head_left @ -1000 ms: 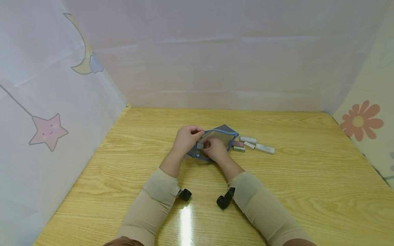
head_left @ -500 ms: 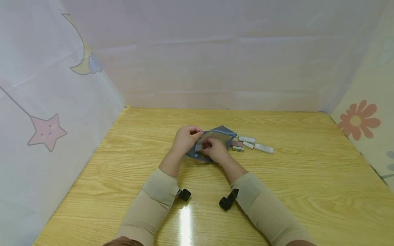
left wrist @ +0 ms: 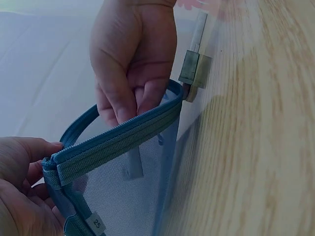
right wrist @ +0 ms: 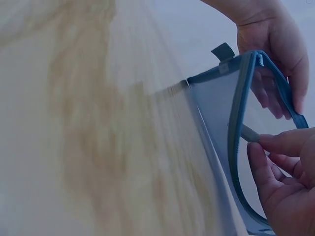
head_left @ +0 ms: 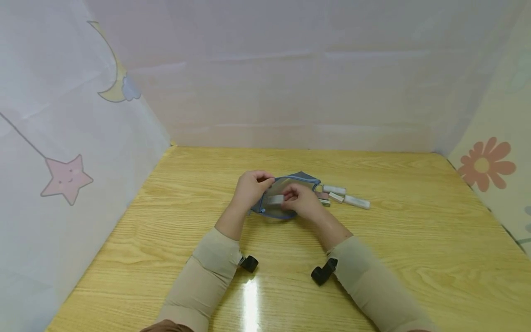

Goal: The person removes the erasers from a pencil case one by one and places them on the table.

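A blue-edged mesh zipper pouch (left wrist: pixel 118 206) stands with its mouth unzipped. My left hand (head_left: pixel 248 190) pinches the pouch's rim at the left corner between thumb and fingers. Fingers of my right hand (head_left: pixel 303 201) are in the pouch's mouth and pinch a small, pale grey, stick-shaped block (head_left: pixel 274 199). Through the mesh in the left wrist view, the block (left wrist: pixel 134 164) hangs below the fingertips; the right wrist view has its grey end (right wrist: pixel 250 133) at the thumb. The block's exact kind is unclear.
Right of the pouch lie several small blocks: a pinkish one (head_left: pixel 321 195), a greenish one (head_left: pixel 325 202) and whitish ones, including a long one (head_left: pixel 357 202). A ring sits near one. The wooden table (head_left: pixel 415 230) meets printed cloth walls at back and sides.
My right hand has shifted right, toward the pouch's right side, with the pale block between its fingers; more of the block shows. My left hand keeps its hold on the rim.
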`<control>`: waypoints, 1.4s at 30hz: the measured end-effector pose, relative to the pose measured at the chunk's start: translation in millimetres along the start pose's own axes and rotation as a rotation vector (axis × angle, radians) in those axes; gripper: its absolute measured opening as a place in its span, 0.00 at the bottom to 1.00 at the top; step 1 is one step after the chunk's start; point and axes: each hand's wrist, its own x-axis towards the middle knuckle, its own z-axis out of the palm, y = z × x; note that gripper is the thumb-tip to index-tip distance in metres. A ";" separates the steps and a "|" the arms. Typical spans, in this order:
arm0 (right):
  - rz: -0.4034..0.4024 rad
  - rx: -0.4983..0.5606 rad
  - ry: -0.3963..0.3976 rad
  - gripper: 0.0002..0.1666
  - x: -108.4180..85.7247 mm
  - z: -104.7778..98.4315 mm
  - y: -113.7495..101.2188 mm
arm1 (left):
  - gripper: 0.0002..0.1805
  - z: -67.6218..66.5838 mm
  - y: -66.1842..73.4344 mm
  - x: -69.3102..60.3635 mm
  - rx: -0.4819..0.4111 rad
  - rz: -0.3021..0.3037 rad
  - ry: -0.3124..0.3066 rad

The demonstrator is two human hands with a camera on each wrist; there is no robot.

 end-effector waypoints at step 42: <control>0.048 0.068 -0.026 0.20 -65.2 -140.6 41.1 | 0.07 0.3 -2.2 0.3 0.014 0.004 -0.003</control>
